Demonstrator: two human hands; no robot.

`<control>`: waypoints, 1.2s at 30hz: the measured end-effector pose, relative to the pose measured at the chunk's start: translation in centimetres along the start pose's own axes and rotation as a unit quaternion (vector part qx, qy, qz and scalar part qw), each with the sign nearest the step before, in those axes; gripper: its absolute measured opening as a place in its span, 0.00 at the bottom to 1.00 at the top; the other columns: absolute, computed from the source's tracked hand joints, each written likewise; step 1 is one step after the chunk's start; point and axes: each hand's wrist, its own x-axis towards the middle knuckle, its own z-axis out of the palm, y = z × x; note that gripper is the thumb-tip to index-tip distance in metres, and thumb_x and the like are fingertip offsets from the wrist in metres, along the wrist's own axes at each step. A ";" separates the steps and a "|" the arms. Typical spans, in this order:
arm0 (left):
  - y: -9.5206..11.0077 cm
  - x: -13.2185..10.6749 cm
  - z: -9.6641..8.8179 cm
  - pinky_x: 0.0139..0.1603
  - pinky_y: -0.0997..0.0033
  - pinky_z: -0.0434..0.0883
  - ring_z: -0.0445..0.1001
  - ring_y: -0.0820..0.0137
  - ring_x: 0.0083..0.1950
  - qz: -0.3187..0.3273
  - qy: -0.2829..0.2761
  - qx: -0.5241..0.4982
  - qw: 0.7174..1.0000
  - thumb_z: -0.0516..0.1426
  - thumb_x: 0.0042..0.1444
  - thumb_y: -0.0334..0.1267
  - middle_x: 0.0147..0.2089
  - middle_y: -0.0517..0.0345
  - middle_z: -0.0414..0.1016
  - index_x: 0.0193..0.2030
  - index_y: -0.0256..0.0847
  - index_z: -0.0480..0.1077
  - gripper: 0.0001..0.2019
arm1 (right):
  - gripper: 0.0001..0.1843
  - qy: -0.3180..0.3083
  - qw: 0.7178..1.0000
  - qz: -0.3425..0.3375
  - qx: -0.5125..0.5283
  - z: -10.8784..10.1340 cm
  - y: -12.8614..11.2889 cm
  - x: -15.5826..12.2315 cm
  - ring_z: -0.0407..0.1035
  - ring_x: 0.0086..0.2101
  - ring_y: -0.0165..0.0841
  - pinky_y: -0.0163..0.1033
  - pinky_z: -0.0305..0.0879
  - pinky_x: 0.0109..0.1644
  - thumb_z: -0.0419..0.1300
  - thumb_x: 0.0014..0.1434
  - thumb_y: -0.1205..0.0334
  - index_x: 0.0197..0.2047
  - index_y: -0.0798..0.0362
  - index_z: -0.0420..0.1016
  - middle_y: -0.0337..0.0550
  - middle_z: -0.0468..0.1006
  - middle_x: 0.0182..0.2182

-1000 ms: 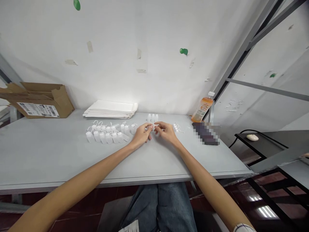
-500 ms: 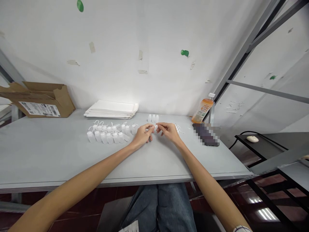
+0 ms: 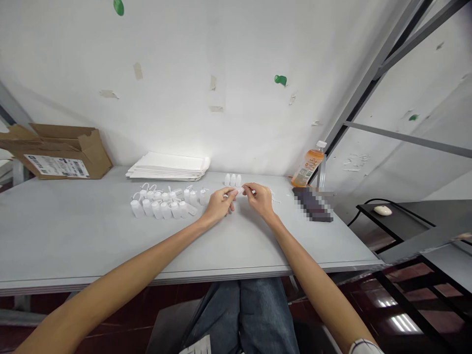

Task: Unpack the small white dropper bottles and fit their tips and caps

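Note:
A small white plastic bottle is held nearly on its side above the table, partly covered by fingers. My left hand is closed around its left end. At its right end, the fingertips of my right hand pinch together; whether they grip a cap there is too small to see. Left of my hands, several similar white bottles stand in rows, many with looped strap caps. Three white bottles stand just behind my hands. Small white pieces lie partly hidden behind my right hand.
An opened cardboard box sits at the back left, beside a stack of white sheets. Toward the right stand an orange drink bottle and a blurred dark flat object. A wall closes off the back of the grey table.
My right hand has turned slightly and its fingertips sit farther along the small bottle, which now shows more between both hands. The whole view has shifted slightly.

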 end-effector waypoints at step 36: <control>2.3 -1.9 0.0 0.20 0.78 0.68 0.72 0.74 0.19 0.003 0.025 0.032 0.999 0.57 0.60 0.41 0.21 0.60 0.75 0.51 0.33 0.75 0.18 | 0.17 0.088 0.907 0.323 -0.257 -4.9 7.7 1.3 0.76 0.40 0.46 0.42 0.67 0.40 0.55 0.58 0.64 0.42 0.54 0.85 0.59 0.81 0.37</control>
